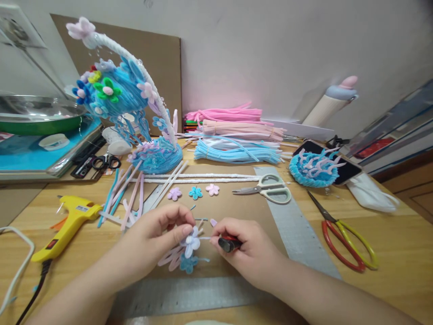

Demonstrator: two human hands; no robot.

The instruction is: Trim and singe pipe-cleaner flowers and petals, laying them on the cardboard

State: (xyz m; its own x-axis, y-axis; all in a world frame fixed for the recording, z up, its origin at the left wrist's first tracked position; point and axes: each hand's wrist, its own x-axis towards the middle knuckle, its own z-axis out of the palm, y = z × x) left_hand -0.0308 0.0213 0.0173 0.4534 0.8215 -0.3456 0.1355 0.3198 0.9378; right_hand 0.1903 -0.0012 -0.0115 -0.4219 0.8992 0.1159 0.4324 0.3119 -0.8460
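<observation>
My left hand [158,234] is closed in a pinch on a small pale blue and lilac pipe-cleaner flower [191,243], with pink stems and a darker blue flower [188,263] hanging below it. My right hand [245,248] is closed around a tool with red and black handles [229,243], its tip hidden at the flower's edge. Both hands hover low over a brown board [237,212] on the wooden table. Three loose little flowers [195,192] lie just beyond the hands.
A tall blue pipe-cleaner sculpture [135,113] stands at the back left. Bundles of pink and blue pipe cleaners [237,140] lie behind. White scissors [267,189], red and yellow scissors [345,239], a yellow glue gun [67,225] and a blue woven piece [313,169] surround the board.
</observation>
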